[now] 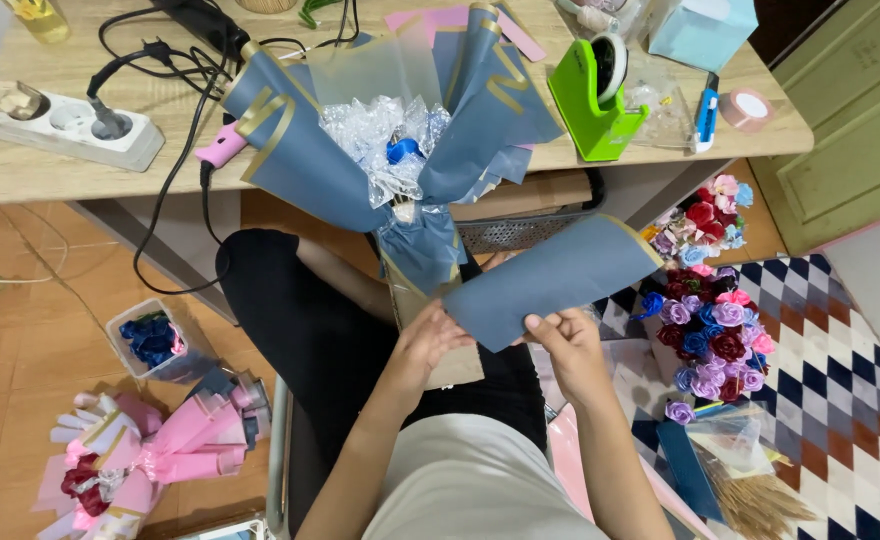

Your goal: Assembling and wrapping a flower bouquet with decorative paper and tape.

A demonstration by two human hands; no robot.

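Observation:
A blue sheet of wrapping paper point(550, 278) with a gold edge is held over my lap, folded into a long band. My left hand point(430, 340) pinches its lower left end, and my right hand point(565, 345) grips its lower edge just to the right. Right behind the sheet, a half-wrapped bouquet point(390, 150) leans against the table edge. It has blue paper with gold trim, frosted film and crinkled clear plastic around blue flowers. Its stem end point(415, 250) is tied and points down toward my left hand.
The wooden table point(60, 170) holds a white power strip point(70, 125), a pink glue gun point(222, 145), a green tape dispenser point(595, 95) and a tape roll point(747, 108). On the floor lie a pink bouquet point(150, 455), a tub of blue flowers point(155, 340) and boxes of paper roses point(715, 330).

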